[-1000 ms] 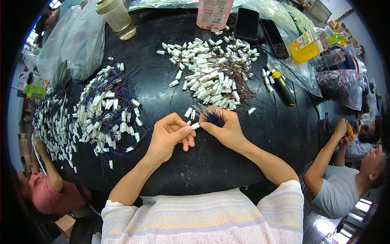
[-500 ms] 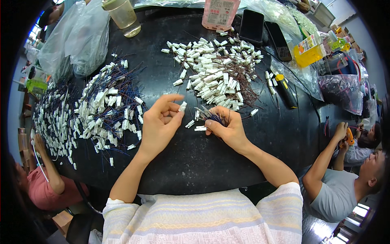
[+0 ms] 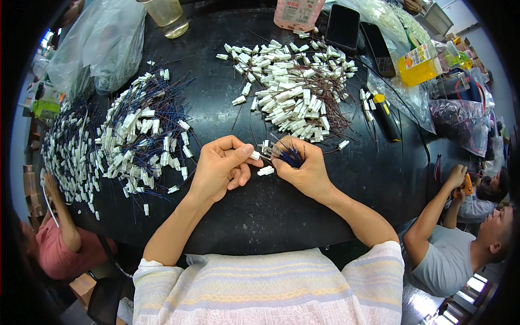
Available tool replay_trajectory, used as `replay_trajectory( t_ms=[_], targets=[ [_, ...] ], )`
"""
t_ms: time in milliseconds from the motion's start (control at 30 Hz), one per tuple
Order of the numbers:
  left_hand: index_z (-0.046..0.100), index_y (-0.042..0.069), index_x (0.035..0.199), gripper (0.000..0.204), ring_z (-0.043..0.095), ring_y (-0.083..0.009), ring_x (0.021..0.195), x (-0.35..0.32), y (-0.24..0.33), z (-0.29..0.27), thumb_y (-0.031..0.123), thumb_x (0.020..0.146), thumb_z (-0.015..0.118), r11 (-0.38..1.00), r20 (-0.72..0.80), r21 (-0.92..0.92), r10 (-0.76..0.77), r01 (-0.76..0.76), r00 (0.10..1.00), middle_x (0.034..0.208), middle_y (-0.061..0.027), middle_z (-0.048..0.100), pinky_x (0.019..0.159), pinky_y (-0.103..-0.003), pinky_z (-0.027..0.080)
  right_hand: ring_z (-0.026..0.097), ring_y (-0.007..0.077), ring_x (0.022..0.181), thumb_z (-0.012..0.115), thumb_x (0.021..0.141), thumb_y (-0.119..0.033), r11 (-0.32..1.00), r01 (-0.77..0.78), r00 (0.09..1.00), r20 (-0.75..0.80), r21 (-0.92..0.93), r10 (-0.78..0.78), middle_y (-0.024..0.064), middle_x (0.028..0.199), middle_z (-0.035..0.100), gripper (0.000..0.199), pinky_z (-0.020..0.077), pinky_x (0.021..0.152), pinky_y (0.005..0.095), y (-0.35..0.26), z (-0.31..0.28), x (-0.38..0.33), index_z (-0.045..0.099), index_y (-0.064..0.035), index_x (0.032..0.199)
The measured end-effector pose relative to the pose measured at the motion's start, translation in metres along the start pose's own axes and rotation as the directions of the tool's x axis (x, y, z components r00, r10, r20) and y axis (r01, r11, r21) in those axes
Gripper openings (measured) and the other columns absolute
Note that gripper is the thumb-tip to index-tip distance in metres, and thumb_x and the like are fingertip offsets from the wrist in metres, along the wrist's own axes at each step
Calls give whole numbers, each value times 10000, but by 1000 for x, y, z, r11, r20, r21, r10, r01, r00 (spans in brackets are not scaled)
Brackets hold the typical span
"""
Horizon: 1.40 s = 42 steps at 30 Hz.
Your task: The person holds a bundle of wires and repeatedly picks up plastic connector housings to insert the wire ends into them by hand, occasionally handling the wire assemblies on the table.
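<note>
Between thumb and forefinger, my left hand pinches a small white plastic connector. My right hand is closed on a bundle of thin dark blue wires, whose ends fan out above the thumb. A thin dark wire seems to run between the connector and the right fingertips. Just below the hands' meeting point, a loose white connector lies on the black table. Beyond my hands is a heap of white connectors with brown wires.
Left lie heaps of white connectors with blue wires. A yellow-black utility knife, two phones, a yellow bottle and plastic bags ring the table. A person in grey works at right, another in pink at left.
My left hand has brought its connector right and down, up against the right hand's fingertips. Its fingers have curled in more. The right hand still grips the wires.
</note>
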<state>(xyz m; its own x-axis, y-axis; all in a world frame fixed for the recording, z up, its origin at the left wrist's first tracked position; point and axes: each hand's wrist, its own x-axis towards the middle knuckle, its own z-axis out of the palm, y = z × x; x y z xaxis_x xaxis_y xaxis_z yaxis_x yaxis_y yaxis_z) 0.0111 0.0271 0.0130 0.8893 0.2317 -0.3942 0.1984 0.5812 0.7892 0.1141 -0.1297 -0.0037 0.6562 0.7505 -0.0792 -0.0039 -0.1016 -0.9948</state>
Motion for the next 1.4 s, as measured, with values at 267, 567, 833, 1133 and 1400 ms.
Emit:
replay_trajectory(
  t_ms=[267,567,833,1133,1400],
  targets=[
    [519,-23,775,157,494,-98,399,-1,-5,3,99,871,545,997,24,-60,39,-38,999,750,-200,625,296,-166,295,407,43,597,619,690,-18,999,38,999,19,9,-38,3,641,474,111,350,524,216,-1,-2,-2,527,5,749],
    [542,-25,790,173,474,-75,396,-7,-16,20,128,865,571,997,-64,37,68,-66,996,536,-59,527,309,-167,264,495,127,666,646,709,0,979,199,980,26,-43,-198,74,755,536,140,396,603,247,-1,-5,-1,548,34,804],
    [559,-19,779,190,477,-79,408,-5,-7,19,151,862,579,990,-63,108,92,-85,994,565,-46,540,339,-177,284,501,125,670,649,728,-13,950,308,951,26,-46,-307,68,767,549,133,397,614,246,0,-3,2,569,31,824],
    [607,12,875,142,518,-166,556,63,25,-12,55,742,633,-75,282,939,727,-336,626,760,-81,596,514,-273,400,515,41,654,584,814,-48,962,-50,998,50,268,38,6,711,562,91,413,594,191,-5,-2,-4,549,26,854],
    [603,-9,908,140,497,-39,561,2,11,-1,70,795,626,597,-35,763,421,-248,906,719,-30,594,505,-179,388,538,47,609,612,784,-43,948,-56,998,19,314,53,15,687,580,105,426,565,192,-5,-5,-2,539,12,836]
  ],
)
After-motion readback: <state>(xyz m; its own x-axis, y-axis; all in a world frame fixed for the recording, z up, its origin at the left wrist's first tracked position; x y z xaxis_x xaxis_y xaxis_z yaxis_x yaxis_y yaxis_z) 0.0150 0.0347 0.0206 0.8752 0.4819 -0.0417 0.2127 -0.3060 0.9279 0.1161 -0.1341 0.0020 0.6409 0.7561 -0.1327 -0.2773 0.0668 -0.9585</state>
